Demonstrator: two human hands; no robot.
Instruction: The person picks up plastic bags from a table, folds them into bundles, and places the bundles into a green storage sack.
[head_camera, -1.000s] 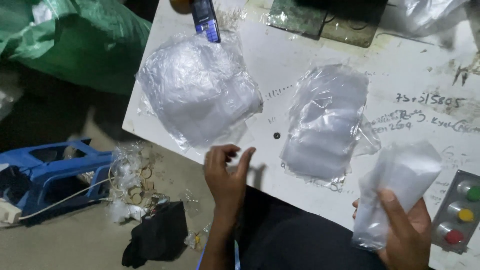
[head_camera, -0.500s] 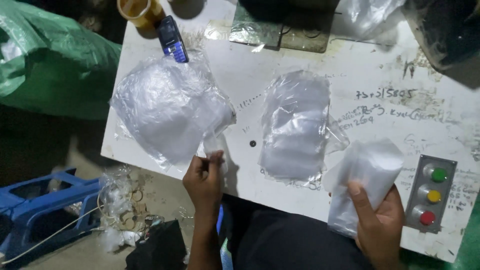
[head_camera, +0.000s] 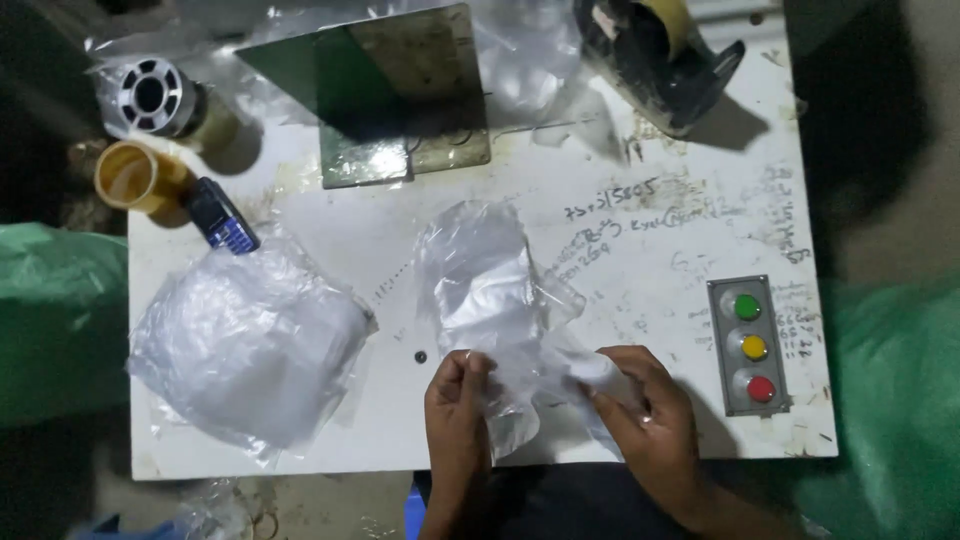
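My left hand (head_camera: 458, 405) pinches the near edge of a clear plastic bag (head_camera: 487, 285) that lies on the white table (head_camera: 640, 250). My right hand (head_camera: 640, 410) grips a white folded item (head_camera: 590, 368) wrapped in clear plastic, held against the same bag's near right corner. The two hands are close together at the table's near edge. A pile of clear plastic bags (head_camera: 245, 345) lies to the left of my left hand.
A grey button box (head_camera: 750, 345) with green, yellow and red buttons sits at the right. A green-backed metal plate (head_camera: 395, 95), a tape dispenser (head_camera: 655, 50), a tape roll (head_camera: 150, 95), a yellow cup (head_camera: 135, 178) and a small blue phone (head_camera: 222, 218) stand at the back. Green sacks (head_camera: 55, 320) flank the table.
My right hand brought the white item from the right over to the middle bag. My left hand left the left pile and took hold of the middle bag's edge. The view shifted.
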